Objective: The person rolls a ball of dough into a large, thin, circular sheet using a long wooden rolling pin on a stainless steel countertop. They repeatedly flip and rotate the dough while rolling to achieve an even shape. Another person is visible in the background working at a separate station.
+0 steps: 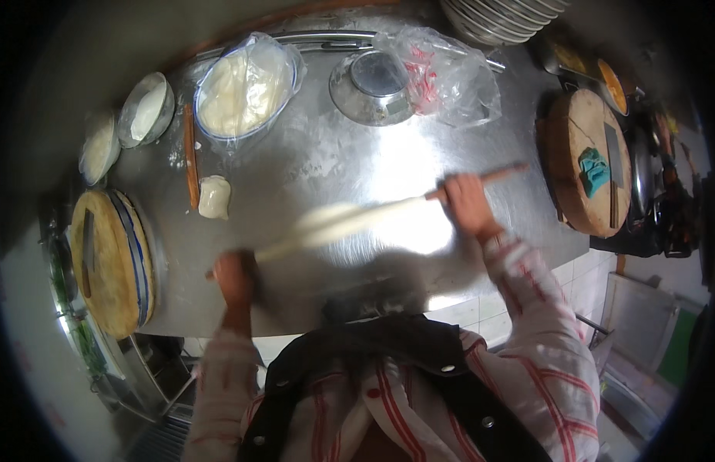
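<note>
Metal tabletop (296,165), crossed slantwise near its middle by a wooden rolling pin (505,174), pale dough (357,225) along the shaft; blurred, cannot tell if wound around it. To the right stands a thick round chopping board (567,165); far left, a plastic-covered bowl (228,139). Left hand (236,279) and right hand (467,202) well apart, each clamped on one end of the pin; beyond the left hand, a thin wooden stick (191,158), a small pale lump (214,198) just beside it.
</note>
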Demonstrator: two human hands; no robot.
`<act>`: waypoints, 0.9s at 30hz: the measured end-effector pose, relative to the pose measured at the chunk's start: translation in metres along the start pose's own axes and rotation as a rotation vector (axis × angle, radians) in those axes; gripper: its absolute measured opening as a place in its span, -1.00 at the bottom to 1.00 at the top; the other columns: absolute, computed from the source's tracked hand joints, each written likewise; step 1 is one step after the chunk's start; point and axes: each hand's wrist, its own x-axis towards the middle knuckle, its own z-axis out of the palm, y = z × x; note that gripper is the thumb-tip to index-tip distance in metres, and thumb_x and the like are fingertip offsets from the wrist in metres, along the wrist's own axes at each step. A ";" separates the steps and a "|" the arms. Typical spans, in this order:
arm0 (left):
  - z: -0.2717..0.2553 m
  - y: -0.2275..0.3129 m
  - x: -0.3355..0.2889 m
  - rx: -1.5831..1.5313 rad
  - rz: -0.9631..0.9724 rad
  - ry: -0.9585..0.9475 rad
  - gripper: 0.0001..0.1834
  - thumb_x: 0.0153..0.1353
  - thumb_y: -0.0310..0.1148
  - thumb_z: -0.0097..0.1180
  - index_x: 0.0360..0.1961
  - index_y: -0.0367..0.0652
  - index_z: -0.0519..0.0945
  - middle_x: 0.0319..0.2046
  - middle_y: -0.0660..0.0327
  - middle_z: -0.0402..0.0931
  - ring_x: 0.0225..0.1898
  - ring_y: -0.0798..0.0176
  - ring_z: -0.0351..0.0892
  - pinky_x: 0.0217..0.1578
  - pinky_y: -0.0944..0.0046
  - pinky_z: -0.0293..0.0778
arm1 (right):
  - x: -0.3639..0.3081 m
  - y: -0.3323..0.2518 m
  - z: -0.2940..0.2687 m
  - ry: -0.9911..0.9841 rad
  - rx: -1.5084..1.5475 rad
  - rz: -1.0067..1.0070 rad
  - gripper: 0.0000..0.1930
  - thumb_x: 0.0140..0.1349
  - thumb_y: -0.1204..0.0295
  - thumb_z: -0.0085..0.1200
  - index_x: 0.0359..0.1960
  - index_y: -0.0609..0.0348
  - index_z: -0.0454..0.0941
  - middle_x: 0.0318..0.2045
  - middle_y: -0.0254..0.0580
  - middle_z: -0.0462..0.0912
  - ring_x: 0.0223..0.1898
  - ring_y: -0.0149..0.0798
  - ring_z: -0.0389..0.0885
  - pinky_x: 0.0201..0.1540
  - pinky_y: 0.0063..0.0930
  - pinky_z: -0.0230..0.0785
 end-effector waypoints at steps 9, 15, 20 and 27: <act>-0.023 -0.009 0.035 0.117 -0.087 0.166 -0.34 0.34 -0.21 -0.05 0.40 -0.25 0.19 0.38 -0.04 0.20 0.39 -0.11 0.15 0.35 -0.31 -0.11 | 0.065 0.022 0.020 0.075 -0.052 0.299 -0.26 0.29 0.14 -0.02 0.41 0.26 0.08 0.39 0.26 0.13 0.41 0.22 0.11 0.43 0.16 -0.12; -0.013 -0.042 0.064 -0.001 -0.337 0.115 -0.36 0.28 -0.27 0.03 0.36 -0.22 0.24 0.33 -0.06 0.25 0.39 -0.12 0.13 0.33 -0.18 -0.03 | 0.081 0.056 0.037 0.074 -0.113 0.505 -0.31 0.29 0.16 -0.03 0.40 0.18 0.12 0.40 0.08 0.17 0.42 0.11 0.11 0.42 0.20 -0.13; -0.022 -0.037 0.045 0.061 -0.287 0.056 -0.43 0.08 -0.47 0.09 0.18 -0.25 0.36 0.19 -0.09 0.36 0.24 -0.18 0.27 0.25 -0.09 0.12 | 0.079 0.046 0.007 -0.124 -0.288 0.594 -0.45 0.27 0.28 -0.08 0.33 0.01 0.28 0.36 -0.21 0.29 0.42 -0.08 0.14 0.40 0.30 -0.16; -0.027 -0.022 0.023 0.202 -0.168 0.121 -0.60 0.02 -0.53 0.07 -0.04 -0.21 0.46 -0.05 0.04 0.47 0.01 -0.12 0.41 0.07 -0.04 0.28 | 0.108 0.043 -0.011 -0.313 -0.338 0.495 -0.64 0.32 0.32 -0.15 0.15 -0.10 0.41 0.21 -0.32 0.45 0.36 -0.13 0.24 0.40 0.25 -0.12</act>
